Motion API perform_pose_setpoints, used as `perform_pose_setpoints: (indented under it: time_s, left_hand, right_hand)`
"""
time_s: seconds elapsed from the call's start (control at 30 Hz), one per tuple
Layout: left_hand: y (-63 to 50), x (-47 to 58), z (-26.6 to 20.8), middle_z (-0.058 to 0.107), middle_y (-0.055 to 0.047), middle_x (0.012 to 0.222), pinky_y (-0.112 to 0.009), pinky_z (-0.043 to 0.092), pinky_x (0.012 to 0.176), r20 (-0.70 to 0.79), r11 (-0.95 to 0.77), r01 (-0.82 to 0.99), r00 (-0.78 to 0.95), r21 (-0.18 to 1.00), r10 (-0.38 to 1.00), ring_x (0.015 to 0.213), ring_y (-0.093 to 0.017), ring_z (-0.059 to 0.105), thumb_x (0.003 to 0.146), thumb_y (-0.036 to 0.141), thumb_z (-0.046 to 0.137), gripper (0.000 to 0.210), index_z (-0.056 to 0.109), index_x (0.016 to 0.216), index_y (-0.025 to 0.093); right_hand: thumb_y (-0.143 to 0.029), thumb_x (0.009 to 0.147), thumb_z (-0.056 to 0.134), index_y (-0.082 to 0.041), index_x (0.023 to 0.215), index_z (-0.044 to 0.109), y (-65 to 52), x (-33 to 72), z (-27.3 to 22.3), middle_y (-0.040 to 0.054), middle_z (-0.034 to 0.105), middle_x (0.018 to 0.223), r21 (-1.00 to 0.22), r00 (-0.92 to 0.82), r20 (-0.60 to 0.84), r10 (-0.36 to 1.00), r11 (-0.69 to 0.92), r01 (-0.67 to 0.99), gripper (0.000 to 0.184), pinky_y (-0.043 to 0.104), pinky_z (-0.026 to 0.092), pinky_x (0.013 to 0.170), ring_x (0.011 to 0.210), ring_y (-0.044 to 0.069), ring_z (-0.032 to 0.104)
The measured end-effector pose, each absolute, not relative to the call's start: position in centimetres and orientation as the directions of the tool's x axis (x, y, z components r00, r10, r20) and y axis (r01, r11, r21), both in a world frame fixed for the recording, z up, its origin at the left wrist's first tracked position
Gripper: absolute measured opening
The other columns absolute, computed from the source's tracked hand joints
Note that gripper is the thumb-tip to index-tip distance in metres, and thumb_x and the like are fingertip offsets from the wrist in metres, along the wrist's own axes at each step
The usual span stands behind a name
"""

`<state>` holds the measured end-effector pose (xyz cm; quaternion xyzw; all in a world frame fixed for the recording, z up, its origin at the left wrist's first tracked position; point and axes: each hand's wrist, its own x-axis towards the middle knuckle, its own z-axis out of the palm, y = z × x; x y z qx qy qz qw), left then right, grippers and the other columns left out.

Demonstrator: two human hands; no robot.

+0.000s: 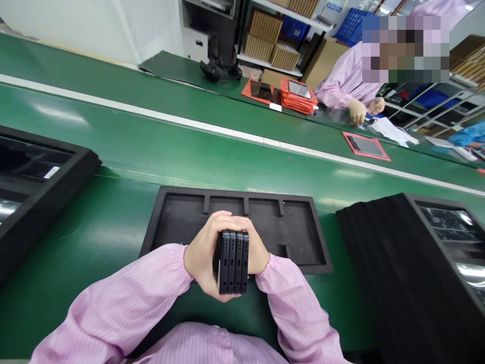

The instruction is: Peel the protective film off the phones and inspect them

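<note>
Between my two hands is a bundle of several black smartphones (pixel 234 263), standing on edge side by side, their port ends facing me. My left hand (pixel 206 258) wraps the left side, with its fingers over the top and part of it reaching underneath. On the right side, my right hand (pixel 258 250) is closed against the bundle, its fingers meeting the left ones on top. Beneath and behind the hands lies a black foam tray (pixel 322 237) with short dividers. The phones partly hide it, and its visible compartments hold nothing.
At right rises a tall stack of black foam trays (pixel 364 242), devices in the top one. Another filled tray stack (pixel 85 162) stands at left. Across the green bench (pixel 113 237), a co-worker in a pink sleeve (pixel 335 86) sits near red-sleeved tablets (pixel 297 98).
</note>
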<state>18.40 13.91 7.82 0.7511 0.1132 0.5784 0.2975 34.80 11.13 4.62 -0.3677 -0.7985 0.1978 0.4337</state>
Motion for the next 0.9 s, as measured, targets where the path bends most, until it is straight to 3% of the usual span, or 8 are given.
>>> perform_pose_setpoints:
  time_s: [0.13,0.33,0.63,0.9]
  left_hand:
    - [13.90,18.42,7.79,0.062,-0.010,0.105,-0.050,0.051,0.088,0.803,-0.793,-0.191,0.304,0.579,0.513,0.092,-0.028,0.065,0.056,0.057,0.073,0.081,0.047,0.123,0.019]
    - [13.94,18.40,7.80,0.063,-0.010,0.104,-0.049,0.052,0.086,0.799,-0.787,-0.198,0.307,0.584,0.516,0.093,-0.028,0.064,0.055,0.056,0.075,0.081,0.048,0.122,0.018]
    - [14.08,18.27,7.69,0.063,-0.010,0.104,-0.051,0.049,0.087,0.795,-0.797,-0.165,0.326,0.581,0.512,0.090,-0.029,0.063,0.051,0.054,0.075,0.085,0.047,0.124,0.019]
    - [14.13,18.18,7.57,0.063,-0.010,0.106,-0.052,0.048,0.088,0.779,-0.790,-0.151,0.351,0.595,0.520,0.090,-0.030,0.062,0.047,0.052,0.078,0.091,0.045,0.125,0.021]
  right_hand:
    - [-0.038,0.075,0.069,-0.023,0.126,0.044,11.10,34.78,4.64,0.0101,0.060,0.117,-0.643,-0.338,0.544,0.768,0.641,0.420,0.059,0.046,0.050,0.095,0.109,0.027,0.061]
    - [-0.050,0.068,0.074,-0.022,0.128,0.042,11.15,34.85,4.40,0.0116,0.060,0.118,-0.622,-0.353,0.553,0.755,0.656,0.427,0.073,0.049,0.051,0.094,0.110,0.030,0.061]
    - [-0.039,0.068,0.075,-0.026,0.130,0.040,11.06,34.97,4.15,0.0097,0.059,0.121,-0.657,-0.354,0.498,0.792,0.611,0.442,0.073,0.050,0.048,0.100,0.113,0.030,0.060]
    - [-0.040,0.069,0.073,-0.025,0.130,0.041,11.10,35.02,3.97,0.0107,0.059,0.121,-0.666,-0.341,0.499,0.797,0.604,0.437,0.071,0.049,0.048,0.101,0.115,0.030,0.059]
